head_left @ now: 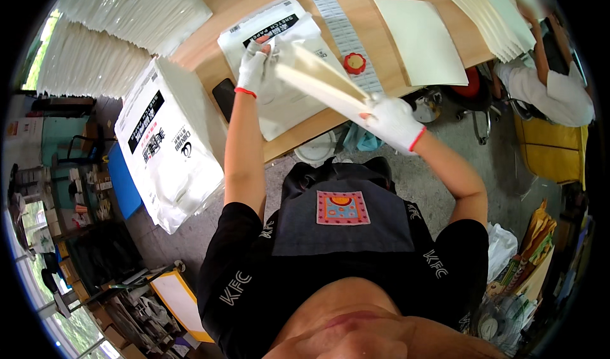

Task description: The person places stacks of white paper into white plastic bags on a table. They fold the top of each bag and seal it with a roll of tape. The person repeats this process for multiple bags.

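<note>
My right hand [393, 122], in a white glove with a red cuff, grips the near end of a cream paper stack [324, 87]. The stack is tilted above the table, its sheets slightly parted and its far end blurred. My left hand [253, 68], gloved the same way, is closed at the upper part of a white printed plastic bag [286, 108] lying flat on the table. Its fingertips seem to pinch the bag's plastic, beside the stack's far end.
Tall piles of plastic-wrapped packs [95, 57] and packed bags [168, 146] stand left. A dark phone [223, 97] lies by the bag. Rightward are a label strip [340, 28], a red flower-shaped item [354, 63], cream sheets [422, 41] and fanned stacks [492, 19]. Another person [546, 89] sits far right.
</note>
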